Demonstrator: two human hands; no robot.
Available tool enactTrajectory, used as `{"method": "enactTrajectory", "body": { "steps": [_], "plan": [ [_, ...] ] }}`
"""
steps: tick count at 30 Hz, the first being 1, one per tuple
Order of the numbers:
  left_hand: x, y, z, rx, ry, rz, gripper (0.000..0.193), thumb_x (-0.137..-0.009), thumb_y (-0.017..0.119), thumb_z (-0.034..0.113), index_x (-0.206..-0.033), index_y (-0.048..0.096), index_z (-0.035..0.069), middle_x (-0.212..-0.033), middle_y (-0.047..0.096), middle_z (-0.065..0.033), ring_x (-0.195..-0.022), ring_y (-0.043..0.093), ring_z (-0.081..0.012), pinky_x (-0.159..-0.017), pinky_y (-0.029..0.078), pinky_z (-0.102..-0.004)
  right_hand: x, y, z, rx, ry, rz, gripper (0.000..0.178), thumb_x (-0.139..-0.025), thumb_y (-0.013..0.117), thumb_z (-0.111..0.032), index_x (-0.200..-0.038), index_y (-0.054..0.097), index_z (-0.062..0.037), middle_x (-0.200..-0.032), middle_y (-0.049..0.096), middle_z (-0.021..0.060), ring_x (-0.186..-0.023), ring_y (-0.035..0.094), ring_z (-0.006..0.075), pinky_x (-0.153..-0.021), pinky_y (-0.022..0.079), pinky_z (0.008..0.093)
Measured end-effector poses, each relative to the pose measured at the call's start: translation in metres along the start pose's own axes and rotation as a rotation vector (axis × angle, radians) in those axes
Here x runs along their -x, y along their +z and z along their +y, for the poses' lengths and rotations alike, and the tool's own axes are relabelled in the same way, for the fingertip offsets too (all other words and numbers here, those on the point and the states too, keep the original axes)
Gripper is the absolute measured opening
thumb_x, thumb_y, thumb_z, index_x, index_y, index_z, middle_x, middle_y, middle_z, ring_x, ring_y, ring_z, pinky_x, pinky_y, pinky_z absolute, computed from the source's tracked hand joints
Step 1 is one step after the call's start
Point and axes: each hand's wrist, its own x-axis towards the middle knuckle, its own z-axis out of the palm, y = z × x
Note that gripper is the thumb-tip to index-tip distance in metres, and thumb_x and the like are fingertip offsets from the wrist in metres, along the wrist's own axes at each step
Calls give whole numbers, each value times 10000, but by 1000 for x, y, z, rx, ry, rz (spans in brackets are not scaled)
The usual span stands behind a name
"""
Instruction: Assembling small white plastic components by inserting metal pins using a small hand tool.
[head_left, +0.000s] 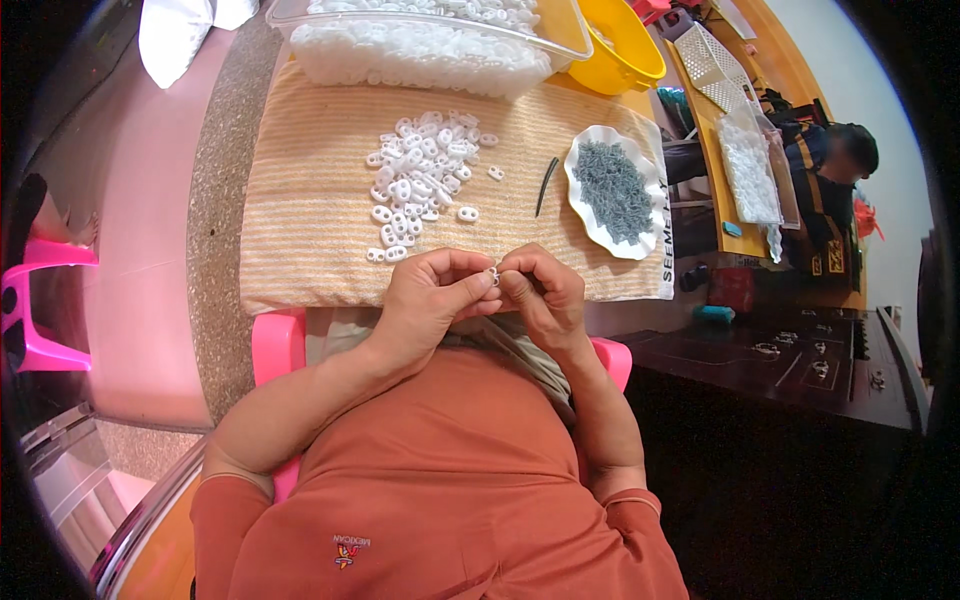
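Note:
Close together at the towel's near edge, both my hands are closed in a pinch around a small white plastic piece. My left hand grips this piece between thumb and fingertips. The bent fingers of my right hand press against its other side; whatever else they pinch is hidden. Beyond my hands lies a loose pile of white oval two-hole pieces. To the right, a white scalloped dish holds many tiny grey pieces. A thin dark stick-like tool rests between pile and dish.
A striped beige towel covers the table. At its far side stand a clear tub full of white pieces and a yellow basin. A person sits at the right by another white-filled tray. A pink stool stands left.

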Motion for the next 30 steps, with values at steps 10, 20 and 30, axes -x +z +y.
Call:
{"method": "enactTrajectory", "body": {
  "steps": [10, 20, 30],
  "plan": [
    [1, 2, -5, -25, 56, 30, 185, -895, 630, 68, -1034, 604, -51, -915, 662, -93, -781, 654, -125, -727, 566, -236, 2, 2, 4, -34, 42, 3, 38, -898, 578, 3, -878, 608, 15, -826, 600, 46, -754, 567, 92, -656, 478, 225],
    [1, 2, -3, -13, 44, 30, 190, -892, 636, 68, -1034, 602, -53, -927, 657, -95, -788, 651, -129, -743, 567, -243, 1, 2, -5, -86, 121, -16, 68, -923, 567, -35, -891, 591, 20, -815, 594, 25, -736, 567, 65, -643, 496, 214],
    [8, 8, -1, -250, 228, 21, 155, -904, 620, 64, -1004, 618, -54, -837, 667, -70, -733, 633, -96, -668, 534, -223, 3, 2, -3, -328, 316, -80, 165, -963, 543, -129, -918, 590, 22, -798, 626, 46, -680, 606, 90, -598, 526, 230]
  ]
}}
